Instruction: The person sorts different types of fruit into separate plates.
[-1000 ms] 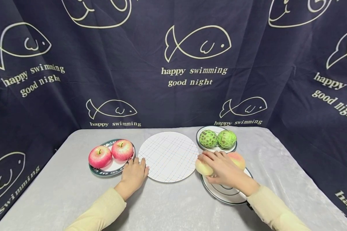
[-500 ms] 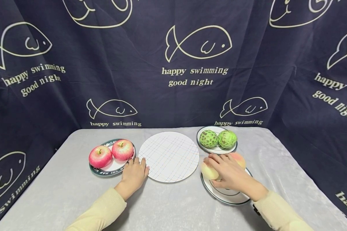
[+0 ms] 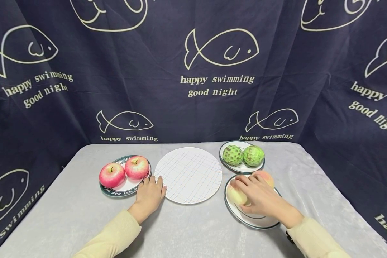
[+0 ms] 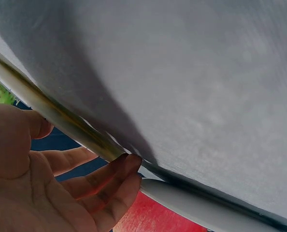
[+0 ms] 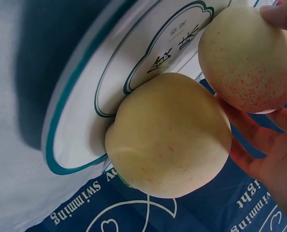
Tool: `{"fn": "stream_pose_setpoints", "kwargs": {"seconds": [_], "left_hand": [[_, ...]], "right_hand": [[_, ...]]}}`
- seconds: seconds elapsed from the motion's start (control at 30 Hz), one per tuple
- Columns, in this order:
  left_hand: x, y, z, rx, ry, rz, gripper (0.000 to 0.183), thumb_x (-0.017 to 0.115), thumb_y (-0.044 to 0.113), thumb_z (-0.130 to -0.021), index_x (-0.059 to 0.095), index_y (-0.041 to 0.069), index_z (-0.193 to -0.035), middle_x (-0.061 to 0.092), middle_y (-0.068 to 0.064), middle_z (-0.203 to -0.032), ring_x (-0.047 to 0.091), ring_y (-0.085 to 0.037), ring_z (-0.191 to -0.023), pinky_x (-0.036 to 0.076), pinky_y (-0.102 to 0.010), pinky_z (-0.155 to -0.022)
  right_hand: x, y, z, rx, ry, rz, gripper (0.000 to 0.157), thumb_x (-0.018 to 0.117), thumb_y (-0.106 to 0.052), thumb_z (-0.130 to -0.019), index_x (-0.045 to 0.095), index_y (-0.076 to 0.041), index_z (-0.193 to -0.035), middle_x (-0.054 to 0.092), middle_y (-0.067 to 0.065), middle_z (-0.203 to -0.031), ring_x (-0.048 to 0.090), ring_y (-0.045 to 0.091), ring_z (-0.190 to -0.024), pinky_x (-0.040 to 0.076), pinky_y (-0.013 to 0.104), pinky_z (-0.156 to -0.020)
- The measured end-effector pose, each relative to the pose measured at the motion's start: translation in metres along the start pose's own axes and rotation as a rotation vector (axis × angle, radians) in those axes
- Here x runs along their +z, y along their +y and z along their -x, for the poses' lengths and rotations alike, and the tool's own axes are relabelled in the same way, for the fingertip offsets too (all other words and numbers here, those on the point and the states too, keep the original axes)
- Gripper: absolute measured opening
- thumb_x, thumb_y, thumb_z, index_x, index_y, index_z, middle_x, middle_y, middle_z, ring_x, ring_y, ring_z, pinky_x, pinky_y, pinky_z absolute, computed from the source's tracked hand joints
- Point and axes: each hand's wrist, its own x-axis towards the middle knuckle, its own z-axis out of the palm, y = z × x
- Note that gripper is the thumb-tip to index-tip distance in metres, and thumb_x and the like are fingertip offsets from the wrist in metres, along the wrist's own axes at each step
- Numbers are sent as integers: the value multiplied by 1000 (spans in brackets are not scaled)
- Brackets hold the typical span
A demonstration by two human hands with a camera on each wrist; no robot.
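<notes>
My right hand grips a pale yellow peach just over the left part of a white plate with dark rings. A second peach sits on that plate, beside my fingers in the right wrist view; the hand partly hides it in the head view. My left hand lies with relaxed fingers at the left edge of a large round white plate with a thin grid pattern. In the left wrist view its fingertips touch near the rim.
Two red apples lie on a green-rimmed plate at the left. Behind the peach plate, two green custard apples sit on another plate. A dark fish-printed curtain stands behind the grey cloth-covered table.
My right hand has moved right and toward me with the peach, from beside the large plate's edge to over the peach plate. The left hand has stayed in place.
</notes>
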Motion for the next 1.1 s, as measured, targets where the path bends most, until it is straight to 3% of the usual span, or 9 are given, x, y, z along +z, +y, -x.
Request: {"fn": "stream_pose_setpoints", "kwargs": {"seconds": [0.57,0.9,1.1], "left_hand": [[0,1,0,3,-6,-2,38,51,31,-89,58,2,-114,58,-19,-98,55,-36,-90,46,-46,-73],[5,-3,2,22,86,-3,38,47,31,-90,58,1,-110,56,-19,-94,55,-35,-85,44,-46,-70],[1,-1,1,2,26,14,39,53,30,-88,58,1,-112,57,-20,-96,55,-37,-88,45,-46,-73]], "right_hand": [[1,-1,3,-14,5,12,68,81,-39,-50,56,-17,-110,55,-3,-105,56,17,-83,38,38,-77],[2,0,5,-14,1,6,72,81,-40,-50,56,-17,-114,55,-2,-109,56,18,-89,37,38,-80],[2,0,6,-20,8,6,73,81,-41,-51,56,-16,-114,56,-1,-111,55,20,-95,37,40,-82]]}}
